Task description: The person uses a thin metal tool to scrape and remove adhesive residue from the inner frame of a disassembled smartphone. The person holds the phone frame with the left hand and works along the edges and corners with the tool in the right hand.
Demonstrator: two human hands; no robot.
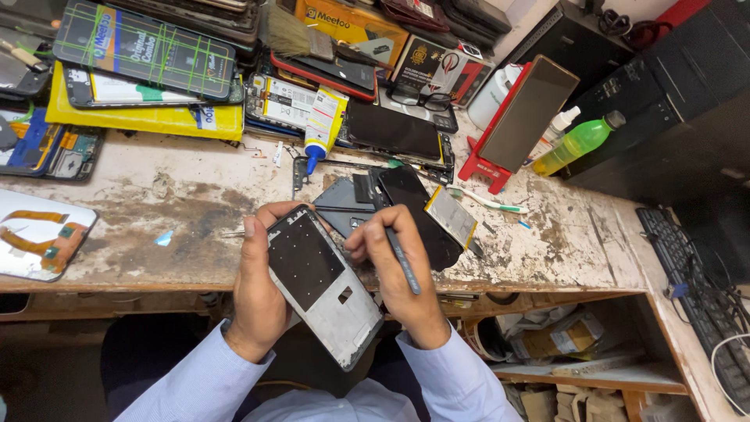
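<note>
My left hand (256, 293) grips a silver phone frame (324, 285) by its left edge, holding it tilted over the front edge of the worn workbench (156, 203). My right hand (394, 273) holds a thin dark tool (402, 258) like a pen, its upper end near the frame's top right corner. Just behind the hands lie a grey back cover (344, 205), a black phone screen (422, 215) and a flat battery (451, 217).
A glue tube (323, 125) and stacked phone screens and boxes (148, 55) crowd the back of the bench. A phone on a red stand (519, 121) and a green bottle (578, 142) stand at right. A keyboard (687, 281) lies far right. A white toothbrush (484, 202) lies nearby.
</note>
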